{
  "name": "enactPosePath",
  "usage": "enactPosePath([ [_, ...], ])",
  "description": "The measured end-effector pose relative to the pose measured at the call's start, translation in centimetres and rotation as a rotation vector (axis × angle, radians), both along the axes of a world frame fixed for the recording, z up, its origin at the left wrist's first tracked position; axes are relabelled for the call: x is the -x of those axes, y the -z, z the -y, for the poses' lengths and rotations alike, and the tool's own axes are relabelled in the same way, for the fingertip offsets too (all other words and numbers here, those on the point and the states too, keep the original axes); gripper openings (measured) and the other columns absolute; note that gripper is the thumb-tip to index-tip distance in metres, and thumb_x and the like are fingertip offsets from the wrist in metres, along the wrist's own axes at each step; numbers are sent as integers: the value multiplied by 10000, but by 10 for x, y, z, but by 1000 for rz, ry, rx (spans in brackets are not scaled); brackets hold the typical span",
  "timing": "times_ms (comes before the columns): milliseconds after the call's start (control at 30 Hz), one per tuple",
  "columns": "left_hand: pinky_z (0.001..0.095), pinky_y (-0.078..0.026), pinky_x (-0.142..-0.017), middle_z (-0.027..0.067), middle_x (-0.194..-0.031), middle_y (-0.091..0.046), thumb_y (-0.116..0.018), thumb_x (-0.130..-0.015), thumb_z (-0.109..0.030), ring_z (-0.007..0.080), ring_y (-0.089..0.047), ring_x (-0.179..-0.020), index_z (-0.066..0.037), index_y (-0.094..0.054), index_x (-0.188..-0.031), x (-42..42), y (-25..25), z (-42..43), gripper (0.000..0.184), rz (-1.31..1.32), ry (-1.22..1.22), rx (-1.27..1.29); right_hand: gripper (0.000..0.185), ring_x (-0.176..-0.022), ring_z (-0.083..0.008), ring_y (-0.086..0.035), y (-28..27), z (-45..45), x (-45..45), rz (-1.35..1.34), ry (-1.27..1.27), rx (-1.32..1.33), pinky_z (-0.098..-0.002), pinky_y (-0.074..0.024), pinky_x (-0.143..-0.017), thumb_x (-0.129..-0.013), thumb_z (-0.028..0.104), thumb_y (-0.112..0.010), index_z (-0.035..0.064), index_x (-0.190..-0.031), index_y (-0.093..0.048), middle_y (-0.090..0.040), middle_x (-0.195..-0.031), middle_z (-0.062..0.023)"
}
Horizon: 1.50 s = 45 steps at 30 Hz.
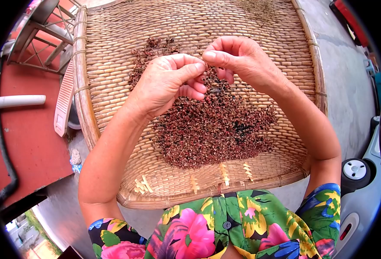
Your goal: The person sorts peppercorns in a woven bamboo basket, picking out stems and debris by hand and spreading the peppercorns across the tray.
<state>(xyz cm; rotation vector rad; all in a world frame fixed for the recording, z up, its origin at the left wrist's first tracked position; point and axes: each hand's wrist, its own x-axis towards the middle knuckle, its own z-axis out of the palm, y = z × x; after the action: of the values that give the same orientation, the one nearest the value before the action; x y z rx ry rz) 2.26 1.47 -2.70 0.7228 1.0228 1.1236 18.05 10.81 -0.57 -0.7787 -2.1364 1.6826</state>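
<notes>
Above a large woven basket tray [281, 64], my left hand [169, 80] and my right hand [246, 62] meet at their fingertips. Thumb and forefinger of each are pinched together; whatever sits between them is too small to name. Below them, on the weave, spreads a pile of dried reddish-brown husks [207, 134] that look like Sichuan peppercorns, with some black seeds [242, 126] among them. A looser, clumpier patch of husks [141, 60] lies beyond my left hand, partly hidden by it.
Greenish-brown bits [259, 9] lie at the tray's far end. Left of the tray are a metal-framed stand [48, 32], a pink slatted plastic piece [65, 99] and a grey pipe [15, 102]. To the right is a pale toy-like vehicle [363, 190] with a wheel.
</notes>
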Motion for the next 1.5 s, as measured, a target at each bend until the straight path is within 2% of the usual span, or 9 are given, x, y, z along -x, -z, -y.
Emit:
enactPosePath([
  [167, 231, -503, -510, 52, -723, -562, -535, -851, -163, 116, -572, -593, -23, -532, -863, -2, -2, 1, 140, -59, 81, 49, 201, -522, -8, -418, 6, -3, -1, -35, -11, -122, -149, -328, -455, -822, 263, -596, 70, -767, -573, -492, -607, 66],
  [233, 239, -504, -508, 63, -725, -560, -501, -862, -162, 130, -573, -590, -27, -521, -855, -4, -8, 2, 137, -41, 99, 68, 196, -520, -7, -415, 5, -4, -2, 57, 44, 98, -145, -327, -458, -823, 264, -594, 86, -746, -564, -487, -603, 71],
  [500, 280, -514, -514, 97, -709, -532, -344, -882, -170, 193, -579, -592, -55, -433, -747, 2, -5, 1, 198, 143, 155, 93, 224, -471, -28, -408, 6, -3, 0, -10, 133, 182, -172, -309, -414, -804, 256, -613, 78, -681, -555, -481, -535, 30],
  [633, 279, -516, -544, 101, -766, -536, -360, -896, -207, 184, -581, -655, -51, -435, -765, 6, -5, 0, 218, 116, 394, 92, 225, -503, -30, -423, 6, -12, -4, -45, 225, 276, -177, -328, -437, -803, 269, -615, 73, -704, -567, -487, -560, 30],
  [733, 273, -505, -660, 100, -863, -550, -459, -889, -298, 162, -572, -753, 0, -517, -988, -2, 4, -3, 319, 58, -24, 9, 202, -619, -43, -461, 7, -6, -2, -46, 232, 286, -192, -358, -501, -795, 284, -619, 83, -793, -637, -548, -680, 34],
  [833, 284, -500, -689, 99, -898, -543, -507, -868, -284, 160, -562, -790, 5, -514, -1036, -14, 6, -4, 334, 128, -77, -94, 198, -620, -48, -464, 6, 2, -1, -45, 213, 282, -199, -375, -521, -788, 285, -625, 89, -804, -651, -564, -692, 25],
  [1033, 211, -491, -519, 44, -737, -580, -513, -870, -208, 100, -559, -585, -13, -543, -925, -8, 10, -1, 205, 143, 90, 2, 147, -508, -35, -425, 12, 6, 0, -84, 152, 418, -169, -320, -447, -802, 202, -606, 62, -773, -637, -552, -630, 16],
  [1267, 201, -446, -436, 49, -673, -547, -378, -903, -243, 87, -524, -515, -19, -514, -794, -20, -5, 2, 284, -332, 103, -59, 168, -474, -28, -365, 9, 13, 3, -118, 226, 387, -174, -290, -434, -803, 195, -608, 80, -684, -580, -500, -570, 36],
  [1500, 212, -421, -390, 71, -650, -540, -356, -897, -236, 106, -509, -474, -36, -471, -712, -16, -12, 5, 296, -3, 101, 66, 233, -453, -26, -312, 10, 10, 4, -125, 266, 454, -180, -237, -417, -809, 197, -608, 108, -618, -507, -409, -526, 64],
])
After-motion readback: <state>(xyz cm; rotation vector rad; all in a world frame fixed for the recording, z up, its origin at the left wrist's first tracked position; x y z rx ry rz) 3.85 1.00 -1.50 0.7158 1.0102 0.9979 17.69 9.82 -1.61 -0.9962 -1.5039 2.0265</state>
